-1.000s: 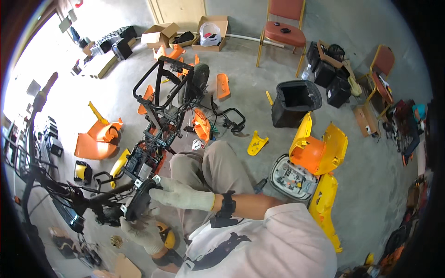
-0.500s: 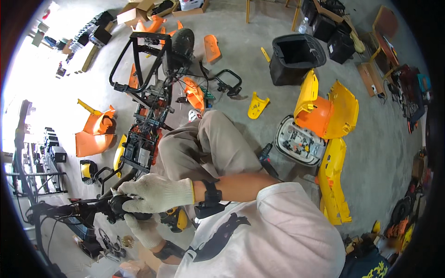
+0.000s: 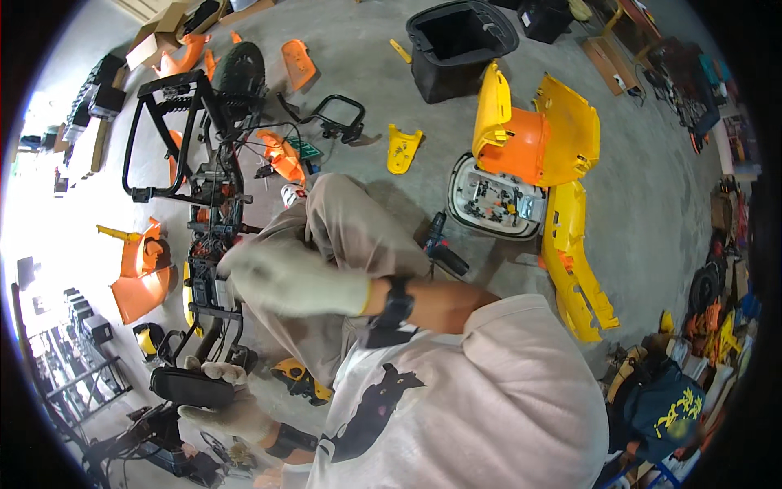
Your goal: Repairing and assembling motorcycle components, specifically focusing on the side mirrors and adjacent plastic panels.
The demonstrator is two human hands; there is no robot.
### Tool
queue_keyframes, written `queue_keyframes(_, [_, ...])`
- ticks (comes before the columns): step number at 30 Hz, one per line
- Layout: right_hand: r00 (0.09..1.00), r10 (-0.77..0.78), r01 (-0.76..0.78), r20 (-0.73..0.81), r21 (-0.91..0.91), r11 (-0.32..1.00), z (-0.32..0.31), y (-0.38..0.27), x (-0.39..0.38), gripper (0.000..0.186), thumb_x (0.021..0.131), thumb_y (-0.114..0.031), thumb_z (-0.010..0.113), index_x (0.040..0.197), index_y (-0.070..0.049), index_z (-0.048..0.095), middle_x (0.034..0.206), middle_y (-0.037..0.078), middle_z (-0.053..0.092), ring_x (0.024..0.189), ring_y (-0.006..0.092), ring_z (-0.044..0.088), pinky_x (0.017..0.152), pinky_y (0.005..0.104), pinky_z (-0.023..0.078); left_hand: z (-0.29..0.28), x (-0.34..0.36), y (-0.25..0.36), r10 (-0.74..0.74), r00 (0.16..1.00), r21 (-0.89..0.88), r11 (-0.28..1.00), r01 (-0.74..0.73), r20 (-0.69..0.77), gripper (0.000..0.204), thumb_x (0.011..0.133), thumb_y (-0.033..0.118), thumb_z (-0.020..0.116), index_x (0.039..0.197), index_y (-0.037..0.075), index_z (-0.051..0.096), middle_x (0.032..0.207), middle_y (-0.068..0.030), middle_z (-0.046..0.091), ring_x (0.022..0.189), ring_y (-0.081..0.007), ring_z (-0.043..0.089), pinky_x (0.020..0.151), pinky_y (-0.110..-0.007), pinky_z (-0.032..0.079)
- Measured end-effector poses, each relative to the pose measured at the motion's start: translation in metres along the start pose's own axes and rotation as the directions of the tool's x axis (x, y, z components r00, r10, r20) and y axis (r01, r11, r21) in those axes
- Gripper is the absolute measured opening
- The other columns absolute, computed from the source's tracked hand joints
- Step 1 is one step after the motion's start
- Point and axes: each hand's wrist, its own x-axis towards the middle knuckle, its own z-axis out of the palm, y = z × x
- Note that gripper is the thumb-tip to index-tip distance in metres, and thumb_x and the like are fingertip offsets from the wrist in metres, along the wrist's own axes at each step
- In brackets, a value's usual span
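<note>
In white knit work gloves, my left hand (image 3: 232,411) grips a black oblong part (image 3: 189,387) with a rounded outline, fingers over its far side and thumb below. Whether this part is fixed to the handlebar assembly (image 3: 151,432) beside it, I cannot tell. Over my bent legs, my right hand (image 3: 281,281) is smeared by motion, its fingers unreadable, close to the stripped scooter frame (image 3: 216,208). That black frame shows exposed wiring, a seat rack and a rear wheel (image 3: 240,73). A black strap with a small box sits on my right wrist.
To the right are a tray of small fasteners (image 3: 497,196), yellow body panels (image 3: 570,253) and a cordless drill (image 3: 442,247). A black bin (image 3: 456,49) stands farther off. Orange panels (image 3: 142,273) lie left, and a yellow-and-black tool (image 3: 300,379) lies near my left hand.
My right hand has left the black part at the handlebar and swung up over my legs. My left hand stays on the black part, now lower in view. The whole view has shifted.
</note>
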Motion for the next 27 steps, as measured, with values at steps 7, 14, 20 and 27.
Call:
queue_keyframes(7, [0.677, 0.579, -0.343, -0.455, 0.501, 0.794, -0.188, 0.119, -0.078, 0.043, 0.087, -0.009, 0.061, 0.129, -0.003, 0.057, 0.092, 0.006, 0.065, 0.073, 0.0156, 0.062, 0.059, 0.0286, 0.050, 0.010, 0.017, -0.008, 0.005, 0.999, -0.054, 0.999, -0.003, 0.031, 0.079, 0.098, 0.061, 0.051, 0.150, 0.003, 0.040, 0.109, -0.0097, 0.058, 0.100, -0.0216, 0.055, 0.086, -0.034, 0.048])
queue_keyframes(14, [0.158, 0.818, -0.644, -0.553, 0.571, 0.509, -0.283, 0.295, -0.241, 0.009, 0.095, -0.011, 0.057, 0.097, -0.005, 0.064, 0.086, 0.006, 0.064, 0.074, 0.0217, 0.062, 0.062, 0.0359, 0.050, 0.021, 0.019, -0.021, -0.015, 0.998, -0.041, 0.999, 0.012, -0.057, 0.072, 0.097, 0.052, 0.059, 0.145, 0.003, 0.041, 0.109, -0.0116, 0.057, 0.093, -0.0223, 0.056, 0.078, -0.034, 0.051])
queue_keyframes(20, [-0.005, 0.836, -0.519, -0.549, 0.716, 0.467, -0.270, 0.298, -0.311, 0.011, 0.094, -0.016, 0.060, 0.094, -0.006, 0.067, 0.080, 0.005, 0.064, 0.069, 0.0209, 0.062, 0.060, 0.0350, 0.052, 0.025, 0.015, -0.026, -0.048, 0.998, -0.044, 0.998, 0.046, -0.047, 0.072, 0.096, 0.051, 0.060, 0.146, 0.003, 0.040, 0.111, -0.0129, 0.058, 0.094, -0.0235, 0.058, 0.077, -0.036, 0.052])
queue_keyframes(27, [0.107, 0.786, -0.465, -0.609, 0.668, 0.581, -0.275, 0.260, -0.305, 0.013, 0.088, -0.022, 0.069, 0.086, -0.008, 0.069, 0.072, 0.003, 0.062, 0.066, 0.0173, 0.061, 0.061, 0.0328, 0.051, 0.019, 0.024, -0.032, -0.080, 0.997, -0.122, 0.989, 0.082, 0.018, 0.075, 0.096, 0.052, 0.061, 0.147, 0.002, 0.039, 0.113, -0.0151, 0.058, 0.096, -0.0259, 0.059, 0.081, -0.038, 0.054])
